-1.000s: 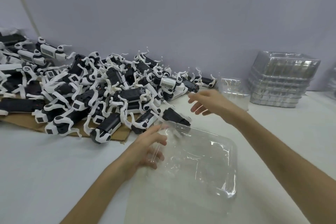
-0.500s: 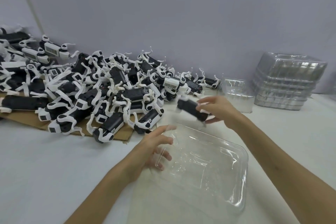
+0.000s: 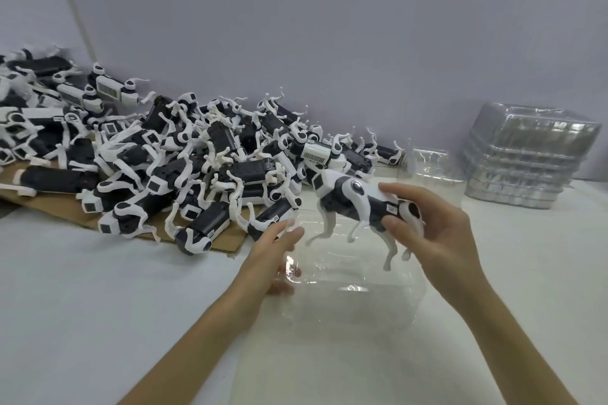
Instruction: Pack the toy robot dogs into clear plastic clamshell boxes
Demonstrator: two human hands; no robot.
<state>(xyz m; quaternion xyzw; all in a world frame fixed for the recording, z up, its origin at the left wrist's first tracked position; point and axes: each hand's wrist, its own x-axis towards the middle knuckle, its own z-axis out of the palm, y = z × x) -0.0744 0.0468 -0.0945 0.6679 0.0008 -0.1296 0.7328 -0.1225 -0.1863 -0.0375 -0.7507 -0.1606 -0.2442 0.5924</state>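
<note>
— Where is the toy robot dog [image 3: 355, 204]?

— In the air, gripped at its rear by the right hand [image 3: 437, 230], thumb under and fingers over. Its body runs left to right, head toward the pile of dogs [image 3: 197, 161], legs hanging down.

— And the clamshell box [image 3: 355, 293]?

— On the table [image 3: 98, 289], open, directly under the dog. The left hand [image 3: 273, 256] seems to pinch its left edge, steadying it.

— So which hand is nearer?

— The right; the move is likely straight down, body lined up with the tray.
</note>
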